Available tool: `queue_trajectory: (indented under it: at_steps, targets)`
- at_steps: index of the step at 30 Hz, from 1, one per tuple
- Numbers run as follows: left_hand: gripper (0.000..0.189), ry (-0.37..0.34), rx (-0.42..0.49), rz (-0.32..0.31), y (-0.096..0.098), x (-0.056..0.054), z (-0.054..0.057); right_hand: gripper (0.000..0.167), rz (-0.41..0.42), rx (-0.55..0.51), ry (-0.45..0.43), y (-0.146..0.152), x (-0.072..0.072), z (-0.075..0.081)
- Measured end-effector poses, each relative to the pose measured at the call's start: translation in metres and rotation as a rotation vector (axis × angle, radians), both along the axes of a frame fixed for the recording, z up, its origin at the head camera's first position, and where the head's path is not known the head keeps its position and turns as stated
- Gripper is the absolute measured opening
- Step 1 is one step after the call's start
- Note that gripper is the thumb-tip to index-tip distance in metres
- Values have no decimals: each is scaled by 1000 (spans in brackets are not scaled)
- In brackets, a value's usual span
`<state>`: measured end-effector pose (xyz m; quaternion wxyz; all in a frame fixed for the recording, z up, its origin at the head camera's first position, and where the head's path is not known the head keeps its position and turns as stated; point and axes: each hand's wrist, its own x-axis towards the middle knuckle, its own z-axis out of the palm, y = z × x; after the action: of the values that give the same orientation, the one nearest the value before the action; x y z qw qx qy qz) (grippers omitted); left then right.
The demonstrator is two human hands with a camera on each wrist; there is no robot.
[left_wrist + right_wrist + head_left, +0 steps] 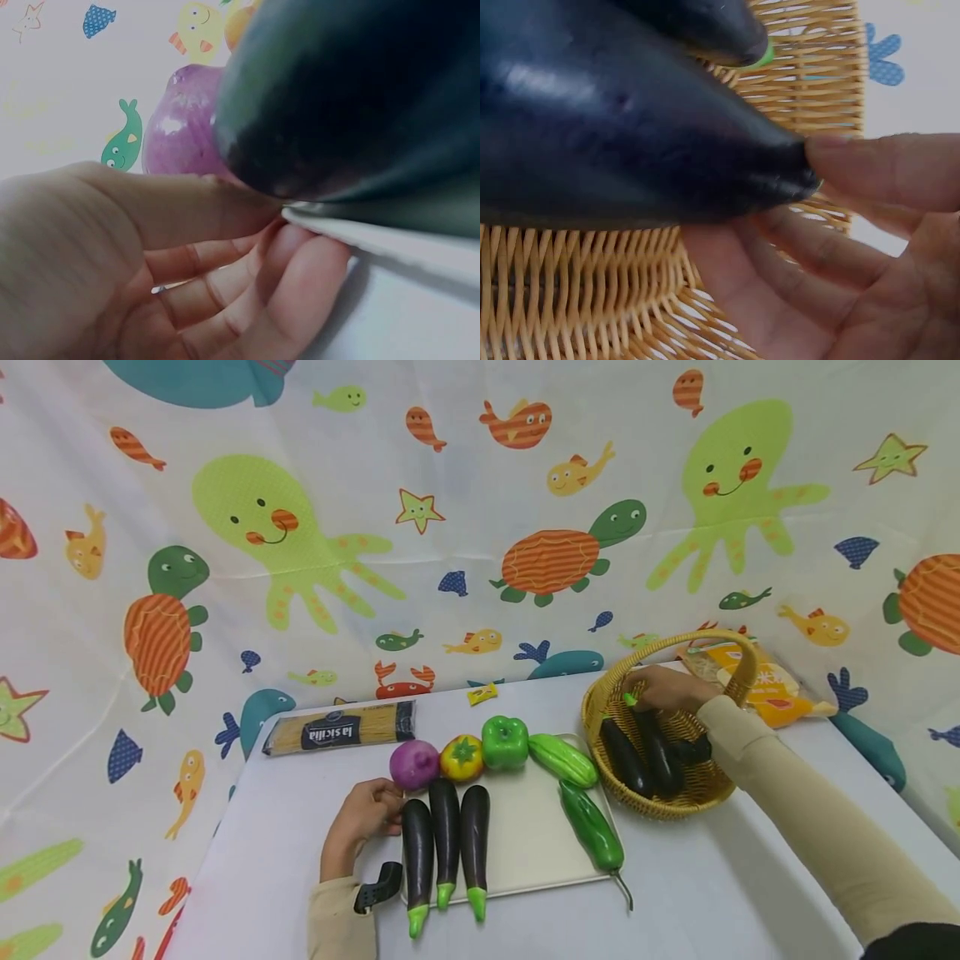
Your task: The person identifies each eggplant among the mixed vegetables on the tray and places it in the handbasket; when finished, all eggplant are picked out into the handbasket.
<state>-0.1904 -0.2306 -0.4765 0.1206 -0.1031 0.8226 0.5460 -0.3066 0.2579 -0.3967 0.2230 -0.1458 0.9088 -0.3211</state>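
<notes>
On my screen, the right hand (663, 687) pinches the thin top end of a long, shiny, dark purple eggplant (660, 758); its fat part points away from the fingers, inside the round, tan woven basket (651, 803). My left hand (367, 814) pinches the flat, cream tray's (536, 835) edge, beside three dark purple eggplants (446, 827).

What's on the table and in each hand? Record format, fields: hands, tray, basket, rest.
left_hand: pinches rim of tray
right_hand: holds stem end of an eggplant inside basket
tray_near_side: three dark eggplants, stems past near edge
tray_right: long green pepper
tray_far_edge: purple onion, green bell pepper
beyond_tray: pasta pack, small yellow packet
basket_other: at least one more eggplant
</notes>
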Motion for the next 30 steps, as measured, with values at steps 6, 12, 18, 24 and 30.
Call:
queue_trajectory:
  at_steps: [6,12,18,24,30]
  targets:
    - [15,-2,2,0,1,0,0,29,-24,-36,-85,-4,-11,-15]
    - [17,-1,3,0,0,-1,0,17,-19,-20,-28,-7,-17,-24]
    - [17,-7,-1,1,0,-1,0,11,-3,-40,-12,-12,-20,-29]
    - [19,-14,-7,3,0,0,1,21,18,-27,13,-16,-19,-28]
    - [18,-10,-9,3,0,0,1,24,24,-36,-37,-15,-16,-23]
